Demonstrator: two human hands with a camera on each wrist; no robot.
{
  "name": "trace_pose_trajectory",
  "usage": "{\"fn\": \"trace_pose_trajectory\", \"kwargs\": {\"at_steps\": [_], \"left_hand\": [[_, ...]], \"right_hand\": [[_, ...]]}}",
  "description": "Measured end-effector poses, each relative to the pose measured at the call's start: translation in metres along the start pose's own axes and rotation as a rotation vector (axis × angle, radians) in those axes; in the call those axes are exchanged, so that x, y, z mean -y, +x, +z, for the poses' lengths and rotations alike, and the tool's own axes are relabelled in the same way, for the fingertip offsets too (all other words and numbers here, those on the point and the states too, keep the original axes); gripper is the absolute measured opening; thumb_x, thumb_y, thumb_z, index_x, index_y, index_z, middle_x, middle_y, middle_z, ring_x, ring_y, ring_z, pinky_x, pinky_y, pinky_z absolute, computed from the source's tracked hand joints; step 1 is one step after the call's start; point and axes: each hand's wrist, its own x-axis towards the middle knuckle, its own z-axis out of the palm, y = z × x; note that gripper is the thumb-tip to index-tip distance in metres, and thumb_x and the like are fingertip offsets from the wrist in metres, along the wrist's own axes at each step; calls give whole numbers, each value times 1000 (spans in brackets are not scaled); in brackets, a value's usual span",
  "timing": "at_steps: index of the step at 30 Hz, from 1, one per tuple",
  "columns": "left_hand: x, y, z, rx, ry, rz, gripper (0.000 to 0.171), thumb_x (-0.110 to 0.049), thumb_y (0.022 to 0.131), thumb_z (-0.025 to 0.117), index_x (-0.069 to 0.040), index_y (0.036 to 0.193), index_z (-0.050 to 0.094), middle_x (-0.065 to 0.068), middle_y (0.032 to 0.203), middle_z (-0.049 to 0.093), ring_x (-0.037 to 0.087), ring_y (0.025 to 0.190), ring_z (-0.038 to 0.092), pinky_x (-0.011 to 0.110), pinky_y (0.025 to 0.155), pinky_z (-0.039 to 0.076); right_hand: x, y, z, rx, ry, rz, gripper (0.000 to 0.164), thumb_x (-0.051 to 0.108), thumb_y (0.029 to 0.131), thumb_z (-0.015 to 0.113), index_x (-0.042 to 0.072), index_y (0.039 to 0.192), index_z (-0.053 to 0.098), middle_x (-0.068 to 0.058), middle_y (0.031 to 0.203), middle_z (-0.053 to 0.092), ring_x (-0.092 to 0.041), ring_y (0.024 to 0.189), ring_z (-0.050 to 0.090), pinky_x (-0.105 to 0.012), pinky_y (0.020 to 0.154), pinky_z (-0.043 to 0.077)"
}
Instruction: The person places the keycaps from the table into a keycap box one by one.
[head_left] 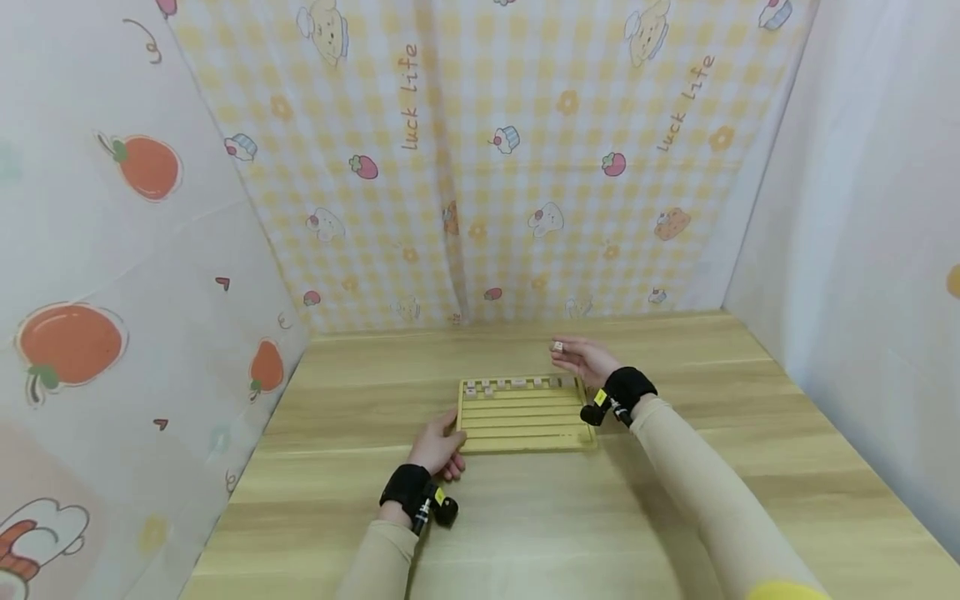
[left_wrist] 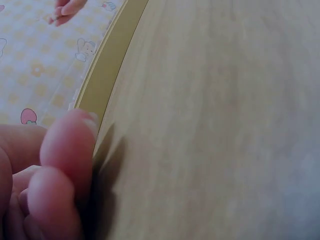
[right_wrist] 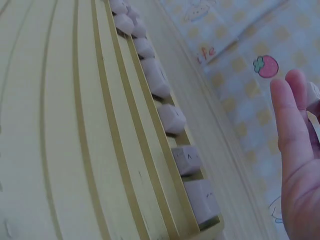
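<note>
A yellow slotted tray (head_left: 525,423) lies on the table, with several pale keycaps (head_left: 519,383) set along its top row and a couple in the row beneath. My left hand (head_left: 437,446) grips the tray's lower left edge, thumb on top; in the left wrist view its fingertips (left_wrist: 70,145) are right at the tray's side wall (left_wrist: 107,65). Beyond the tray's upper right corner, my right hand (head_left: 588,358) is raised and pinches a small white keycap (head_left: 558,347). In the right wrist view this keycap (right_wrist: 313,94) is partly cut off by the frame edge.
The wood-grain table (head_left: 510,525) reaches back to a yellow checked curtain (head_left: 517,250). Pale printed curtains stand at the left (head_left: 150,275) and right (head_left: 862,208). Black cameras are strapped to both wrists.
</note>
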Motion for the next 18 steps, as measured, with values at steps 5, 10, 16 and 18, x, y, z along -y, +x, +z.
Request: {"fn": "trace_pose_trajectory", "kwargs": {"at_steps": [5,10,16,18], "left_hand": [[1,1,-1,-13,6,15,61,-16,100,52,-7,154,26,10,55,61,13,40,55,25,37,46],[6,-2,-2,0,-16,10,62,-14,99,53,-6,154,24,10,53,60,14,39,55,26,36,45],[5,-6,0,2,-16,16,63,-16,99,53,-6,154,24,9,53,60,13,39,55,25,37,45],[1,-5,0,2,-9,26,62,-17,99,52,-5,154,24,9,54,60,13,39,55,25,37,45]], "right_hand": [[-2,-1,10,-21,-12,-14,53,-5,102,36,-9,150,15,-10,111,57,-11,91,64,-25,93,49],[-12,-5,26,-115,-272,-42,50,-8,96,49,-15,143,32,-21,116,60,-15,93,65,-31,90,51],[-32,0,45,-158,-680,-122,35,2,94,59,-14,124,54,-33,110,60,-38,88,66,-42,79,56],[-37,7,51,-150,-875,-188,28,5,91,63,-11,114,61,-25,99,65,-35,82,66,-38,73,56]]}}
